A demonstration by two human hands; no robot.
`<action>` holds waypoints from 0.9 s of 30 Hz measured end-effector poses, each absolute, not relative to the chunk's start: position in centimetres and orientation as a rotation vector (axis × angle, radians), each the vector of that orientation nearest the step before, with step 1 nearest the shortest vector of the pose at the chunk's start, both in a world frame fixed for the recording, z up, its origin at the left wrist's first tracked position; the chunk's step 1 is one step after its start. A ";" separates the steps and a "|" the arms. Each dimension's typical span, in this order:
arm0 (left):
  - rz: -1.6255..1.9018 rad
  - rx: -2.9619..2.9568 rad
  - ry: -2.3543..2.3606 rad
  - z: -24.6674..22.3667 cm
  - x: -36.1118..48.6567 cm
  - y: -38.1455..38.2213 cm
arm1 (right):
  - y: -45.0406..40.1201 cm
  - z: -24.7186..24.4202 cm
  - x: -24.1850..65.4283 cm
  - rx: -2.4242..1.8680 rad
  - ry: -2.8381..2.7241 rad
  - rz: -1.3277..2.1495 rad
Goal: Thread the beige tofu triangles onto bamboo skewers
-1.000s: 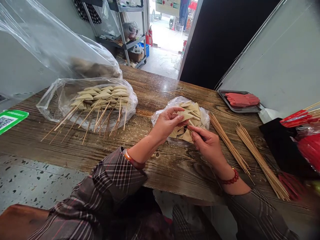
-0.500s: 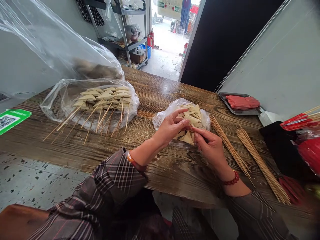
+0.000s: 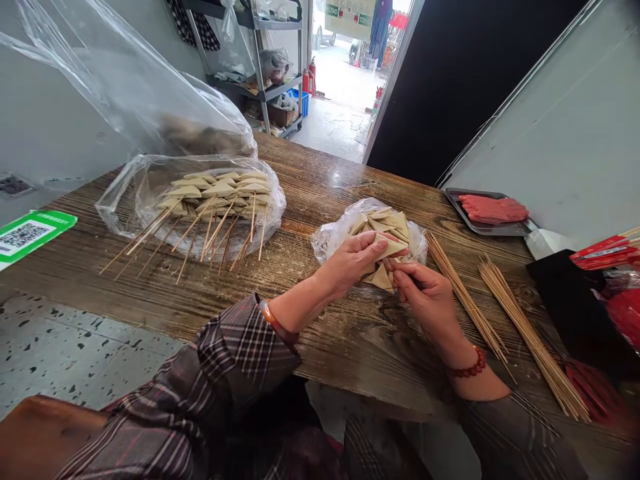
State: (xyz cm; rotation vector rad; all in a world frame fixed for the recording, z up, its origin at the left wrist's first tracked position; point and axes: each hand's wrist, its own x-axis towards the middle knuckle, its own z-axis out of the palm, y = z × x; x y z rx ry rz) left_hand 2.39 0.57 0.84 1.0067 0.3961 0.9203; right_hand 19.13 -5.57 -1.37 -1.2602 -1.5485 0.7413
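Between thumb and fingers, my left hand (image 3: 357, 261) grips a pale triangular tofu piece (image 3: 393, 247). My right hand (image 3: 425, 290) pinches a thin wooden skewer (image 3: 391, 263) just below that piece; most of the skewer is hidden by the fingers. Whether its tip is inside the tofu I cannot tell. Under both hands lies an open plastic bag (image 3: 325, 241) of loose tofu triangles (image 3: 387, 220). Farther left, another plastic bag (image 3: 114, 200) holds a stack of skewered tofu pieces (image 3: 225, 190), with their sticks pointing toward me.
Right of the hands lie two bundles of bare skewers, a nearer-centre bundle (image 3: 465, 300) and an outer bundle (image 3: 533, 337). Beyond them sits a dark tray (image 3: 457, 200) of pink sticks (image 3: 493, 209). A black box (image 3: 565, 293) stands at the right edge, a green QR card (image 3: 35, 237) at the left.
My left hand now holds a tofu triangle up from the pile, where its fingers were spread over the bag before. My right hand keeps its pinch. The view has shifted slightly.
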 end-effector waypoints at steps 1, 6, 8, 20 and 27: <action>0.921 1.026 0.393 0.8 2.4 0.5 | -5.6 -1.4 19.1 -1.261 -1.547 0.743; 0.888 1.053 0.371 0.5 2.6 0.4 | -5.7 -1.1 19.0 -1.272 -1.557 0.740; 0.865 1.044 0.379 0.4 2.7 0.3 | -5.7 -0.9 18.9 -1.288 -1.555 0.741; 0.871 1.108 0.412 0.6 3.0 -0.2 | -5.5 -1.4 18.8 -1.286 -1.424 0.857; 0.933 0.941 0.409 0.6 2.1 1.4 | -5.6 -1.1 18.9 -1.342 -1.462 0.904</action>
